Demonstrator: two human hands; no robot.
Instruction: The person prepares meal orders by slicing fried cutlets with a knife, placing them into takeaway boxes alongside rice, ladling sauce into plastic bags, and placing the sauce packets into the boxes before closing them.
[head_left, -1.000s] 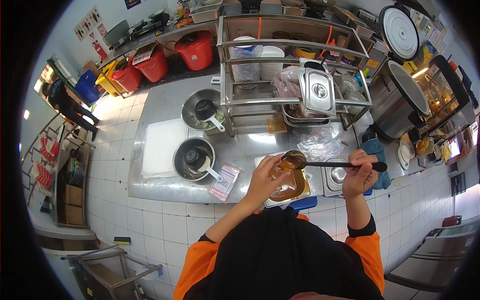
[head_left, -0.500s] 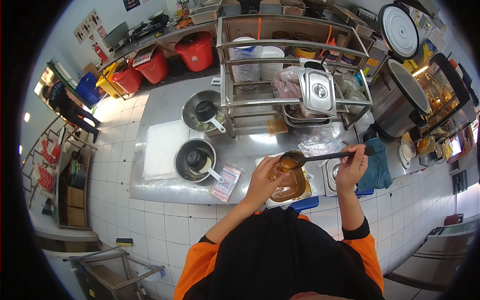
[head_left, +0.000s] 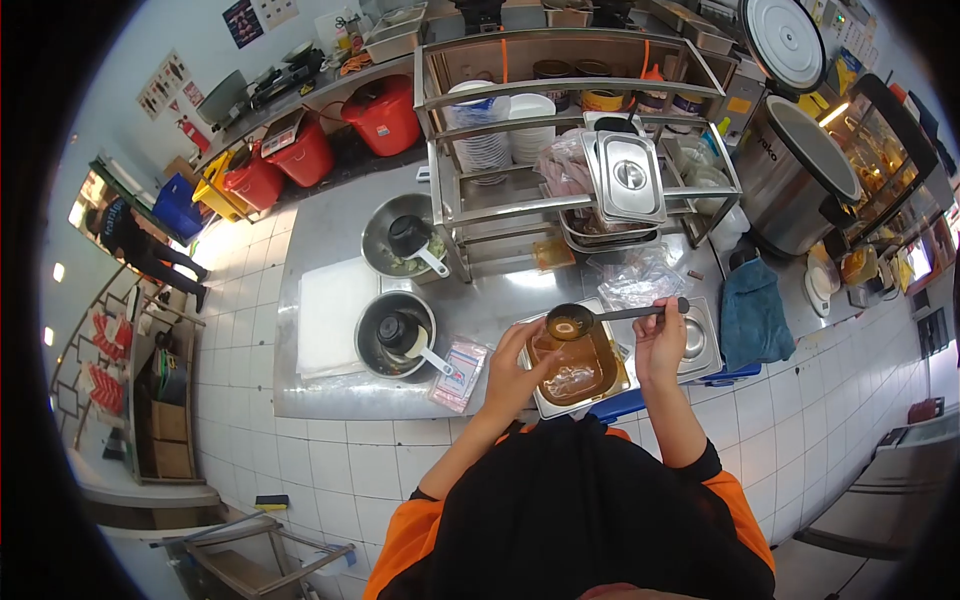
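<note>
My right hand (head_left: 660, 350) grips the dark handle of a ladle (head_left: 572, 321) near its end. The ladle's bowl holds brown liquid and hangs over the upper part of a rectangular metal pan (head_left: 628, 378) of brown sauce. At the pan's left side, close to the ladle bowl, is my left hand (head_left: 518, 362); its fingers curl around something small and see-through that I cannot make out. A clear plastic bag (head_left: 640, 280) lies behind the pan. To the right of the pan stands a metal container with a round lid (head_left: 693, 338).
Two metal bowls (head_left: 372, 350) (head_left: 377, 232) with black-and-white tools sit at the left, beside white sheets (head_left: 325, 320) and a printed packet (head_left: 460, 375). A metal rack (head_left: 560, 203) stands behind. A blue cloth (head_left: 755, 315) hangs at the right. Another person (head_left: 140, 245) stands far left.
The view has shifted. My right hand has moved left and down with the ladle, and the ladle bowl has drawn slightly away from my left fingers.
</note>
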